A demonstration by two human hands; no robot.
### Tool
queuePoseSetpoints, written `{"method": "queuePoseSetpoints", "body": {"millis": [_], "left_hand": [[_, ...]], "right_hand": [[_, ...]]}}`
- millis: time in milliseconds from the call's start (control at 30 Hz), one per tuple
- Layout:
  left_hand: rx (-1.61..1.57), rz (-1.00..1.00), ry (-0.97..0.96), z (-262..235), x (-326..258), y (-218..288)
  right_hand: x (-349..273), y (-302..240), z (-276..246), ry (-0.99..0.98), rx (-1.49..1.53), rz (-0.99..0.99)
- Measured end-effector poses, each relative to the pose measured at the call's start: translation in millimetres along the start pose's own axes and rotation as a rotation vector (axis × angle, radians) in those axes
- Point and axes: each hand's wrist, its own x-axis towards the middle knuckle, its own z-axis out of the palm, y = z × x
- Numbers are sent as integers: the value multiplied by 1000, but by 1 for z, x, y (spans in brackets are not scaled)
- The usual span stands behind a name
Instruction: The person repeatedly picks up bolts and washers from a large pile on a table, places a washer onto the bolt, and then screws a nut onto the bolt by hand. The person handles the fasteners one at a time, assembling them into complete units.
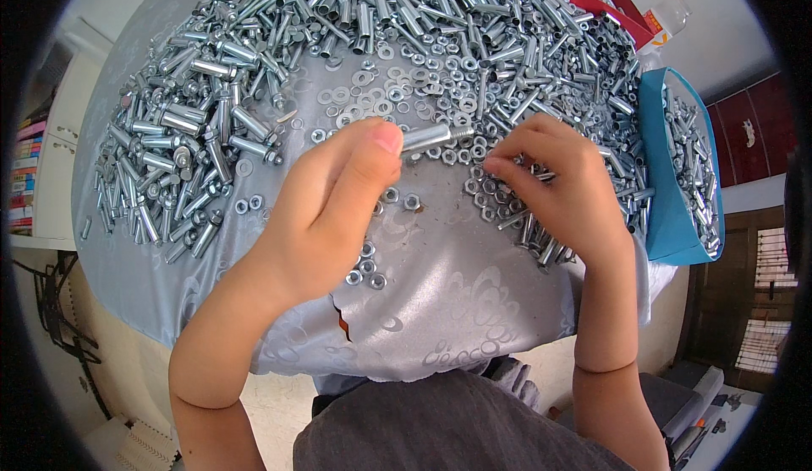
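Observation:
My left hand (326, 209) is closed around a sleeve anchor (427, 139), a shiny metal sleeve with a threaded bolt end pointing right. The thumb lies along its top, and its other end is hidden in the hand. To the right, my right hand (568, 185) has its thumb and index finger pinched together over loose hex nuts (484, 198). Whatever sits between those fingertips is too small to make out. Below the right hand lie several bolts (541, 247). Flat washers (368, 90) spread beyond both hands, and a few more nuts (366, 272) rest beside my left wrist.
Metal sleeves (385, 10) are heaped across the far side of the silver tablecloth (423, 302). Assembled anchors (182, 128) form a pile at left. A blue box (664, 217) of metal parts stands at right, and a red box (630, 14) at the far right.

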Motion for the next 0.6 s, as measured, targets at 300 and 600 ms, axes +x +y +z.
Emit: {"method": "queuePoseSetpoints", "body": {"millis": [300, 600], "left_hand": [[37, -60, -215, 3, -1, 8], [-101, -125, -95, 8, -3, 10]], "right_hand": [[-3, -26, 3, 85, 938, 270], [-3, -17, 1, 146, 1137, 112]]}}
